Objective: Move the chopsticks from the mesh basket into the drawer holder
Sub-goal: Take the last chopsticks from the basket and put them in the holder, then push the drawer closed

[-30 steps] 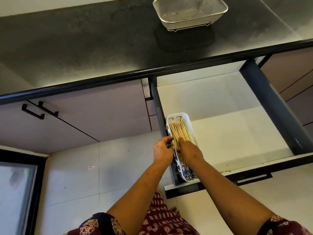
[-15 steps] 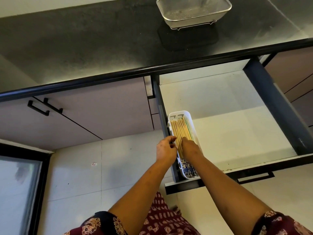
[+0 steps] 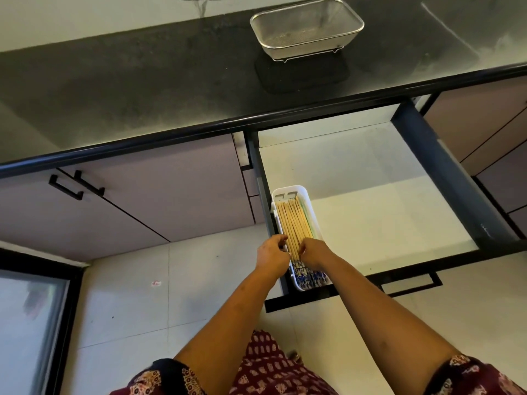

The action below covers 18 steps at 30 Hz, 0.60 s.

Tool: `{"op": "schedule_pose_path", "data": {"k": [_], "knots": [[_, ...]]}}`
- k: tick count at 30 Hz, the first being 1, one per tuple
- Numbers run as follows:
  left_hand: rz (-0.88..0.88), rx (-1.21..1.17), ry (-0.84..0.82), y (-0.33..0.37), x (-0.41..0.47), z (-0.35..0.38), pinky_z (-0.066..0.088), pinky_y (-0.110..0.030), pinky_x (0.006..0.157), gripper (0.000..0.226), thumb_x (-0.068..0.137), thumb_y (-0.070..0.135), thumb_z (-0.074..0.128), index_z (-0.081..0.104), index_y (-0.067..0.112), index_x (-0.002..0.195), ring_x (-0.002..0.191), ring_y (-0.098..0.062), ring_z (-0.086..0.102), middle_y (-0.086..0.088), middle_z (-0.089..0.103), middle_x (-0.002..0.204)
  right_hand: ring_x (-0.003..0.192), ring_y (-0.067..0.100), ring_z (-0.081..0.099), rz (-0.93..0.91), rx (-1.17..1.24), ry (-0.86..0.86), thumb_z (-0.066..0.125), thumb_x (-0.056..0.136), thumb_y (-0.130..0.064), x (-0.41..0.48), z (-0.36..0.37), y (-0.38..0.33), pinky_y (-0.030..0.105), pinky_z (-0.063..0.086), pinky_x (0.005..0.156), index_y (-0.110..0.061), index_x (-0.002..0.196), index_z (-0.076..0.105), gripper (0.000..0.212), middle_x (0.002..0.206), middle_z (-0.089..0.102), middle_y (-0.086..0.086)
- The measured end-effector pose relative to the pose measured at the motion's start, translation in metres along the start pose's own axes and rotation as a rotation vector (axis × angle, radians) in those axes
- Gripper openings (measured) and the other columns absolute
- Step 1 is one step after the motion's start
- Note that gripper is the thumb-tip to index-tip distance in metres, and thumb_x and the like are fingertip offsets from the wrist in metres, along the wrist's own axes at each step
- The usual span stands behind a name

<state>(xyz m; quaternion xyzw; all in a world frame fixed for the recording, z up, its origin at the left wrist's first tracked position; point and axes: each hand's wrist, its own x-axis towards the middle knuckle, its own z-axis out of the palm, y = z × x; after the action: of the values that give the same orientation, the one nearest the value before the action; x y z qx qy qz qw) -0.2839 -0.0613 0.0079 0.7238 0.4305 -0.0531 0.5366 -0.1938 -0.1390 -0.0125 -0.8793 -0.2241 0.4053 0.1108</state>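
A bundle of pale wooden chopsticks with blue patterned ends lies lengthwise in a narrow white holder at the left side of the open drawer. My left hand and my right hand sit on either side of the bundle near its middle, fingers curled and pinching the sticks. The fingertips are partly hidden. The metal mesh basket stands on the dark countertop, far behind the drawer, and looks empty.
The black countertop runs across the top, with a dark mat under the basket. Closed cabinet doors with black handles are at the left. The drawer's dark side rail and front edge frame a white floor of the drawer.
The view has tilted up a little, showing more of the basket and counter. Both hands stay on the chopsticks in the holder, shifted only slightly.
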Motion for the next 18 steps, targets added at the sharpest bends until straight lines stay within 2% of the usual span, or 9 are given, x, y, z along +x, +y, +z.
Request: {"op": "schedule_pose_path", "data": {"k": [2, 4, 6, 8, 10, 13, 14, 16, 18], "knots": [[0.023, 0.107, -0.039, 0.002, -0.006, 0.003, 0.052, -0.030, 0.090, 0.054, 0.086, -0.005, 0.056, 0.047, 0.014, 0.135, 0.117, -0.024, 0.055, -0.009, 0.051, 0.136, 0.104, 0.030, 0.058, -0.044, 0.105, 0.215, 0.046, 0.091, 0.000, -0.005, -0.003, 0.000, 0.033, 0.048, 0.079, -0.003, 0.111, 0.056, 0.023, 0.118, 0.059, 0.017], [0.071, 0.290, -0.067, 0.004, -0.012, 0.007, 0.045, -0.033, 0.101, 0.051, 0.087, 0.001, 0.056, 0.046, 0.012, 0.136, 0.126, -0.025, 0.047, -0.010, 0.044, 0.142, 0.103, 0.030, 0.058, -0.052, 0.175, 0.420, 0.047, 0.091, -0.001, -0.012, -0.009, 0.003, 0.034, 0.050, 0.077, -0.004, 0.111, 0.054, 0.022, 0.116, 0.056, 0.016], [0.126, 0.481, -0.103, 0.003, -0.018, 0.011, 0.036, -0.034, 0.108, 0.044, 0.090, 0.010, 0.053, 0.048, 0.007, 0.134, 0.132, -0.026, 0.039, -0.011, 0.037, 0.146, 0.106, 0.030, 0.056, -0.029, 0.128, 0.505, 0.050, 0.089, 0.000, -0.018, -0.013, 0.008, 0.036, 0.050, 0.081, -0.006, 0.115, 0.054, 0.027, 0.118, 0.053, 0.014], [0.151, 0.629, -0.134, -0.001, -0.024, 0.013, 0.038, -0.035, 0.106, 0.040, 0.091, 0.013, 0.050, 0.050, 0.003, 0.130, 0.131, -0.027, 0.039, -0.012, 0.033, 0.148, 0.108, 0.029, 0.056, -0.037, -0.013, 0.439, 0.050, 0.088, 0.002, -0.020, -0.015, 0.012, 0.036, 0.051, 0.084, -0.006, 0.115, 0.060, 0.030, 0.119, 0.055, 0.013], [0.177, 0.744, -0.148, -0.003, -0.028, 0.015, 0.039, -0.035, 0.107, 0.042, 0.091, 0.014, 0.053, 0.049, 0.004, 0.131, 0.133, -0.026, 0.038, -0.011, 0.028, 0.151, 0.106, 0.030, 0.060, -0.078, -0.085, 0.308, 0.045, 0.090, 0.001, -0.021, -0.012, 0.011, 0.032, 0.050, 0.081, -0.003, 0.114, 0.063, 0.030, 0.119, 0.061, 0.015], [0.200, 0.782, -0.139, -0.003, -0.029, 0.016, 0.042, -0.036, 0.105, 0.044, 0.090, 0.015, 0.057, 0.049, 0.007, 0.133, 0.129, -0.023, 0.041, -0.009, 0.026, 0.152, 0.110, 0.036, 0.058, -0.046, -0.177, 0.117, 0.043, 0.094, -0.003, -0.020, -0.001, 0.006, 0.037, 0.047, 0.083, 0.002, 0.117, 0.058, 0.029, 0.118, 0.060, 0.021], [0.209, 0.798, -0.136, -0.003, -0.029, 0.015, 0.043, -0.037, 0.103, 0.044, 0.090, 0.015, 0.058, 0.049, 0.008, 0.133, 0.127, -0.023, 0.042, -0.008, 0.028, 0.150, 0.106, 0.035, 0.059, -0.013, -0.240, 0.035, 0.046, 0.093, -0.005, -0.020, 0.004, 0.005, 0.037, 0.046, 0.083, 0.002, 0.117, 0.058, 0.027, 0.111, 0.061, 0.019], [0.220, 0.856, -0.133, -0.004, -0.030, 0.014, 0.042, -0.040, 0.104, 0.047, 0.090, 0.018, 0.058, 0.047, 0.010, 0.135, 0.132, -0.024, 0.036, -0.007, 0.027, 0.151, 0.087, 0.026, 0.057, 0.043, -0.386, -0.174, 0.051, 0.094, -0.010, -0.019, 0.009, 0.005, 0.031, 0.043, 0.083, -0.003, 0.109, 0.059, 0.019, 0.086, 0.054, 0.011], [0.216, 0.898, -0.138, -0.006, -0.030, 0.012, 0.038, -0.045, 0.108, 0.051, 0.090, 0.021, 0.058, 0.043, 0.013, 0.138, 0.141, -0.025, 0.023, -0.005, 0.023, 0.154, 0.083, 0.021, 0.048, 0.068, -0.454, -0.289, 0.051, 0.095, -0.015, -0.016, 0.009, 0.004, 0.028, 0.042, 0.085, -0.007, 0.113, 0.058, 0.020, 0.083, 0.048, 0.008]]}}
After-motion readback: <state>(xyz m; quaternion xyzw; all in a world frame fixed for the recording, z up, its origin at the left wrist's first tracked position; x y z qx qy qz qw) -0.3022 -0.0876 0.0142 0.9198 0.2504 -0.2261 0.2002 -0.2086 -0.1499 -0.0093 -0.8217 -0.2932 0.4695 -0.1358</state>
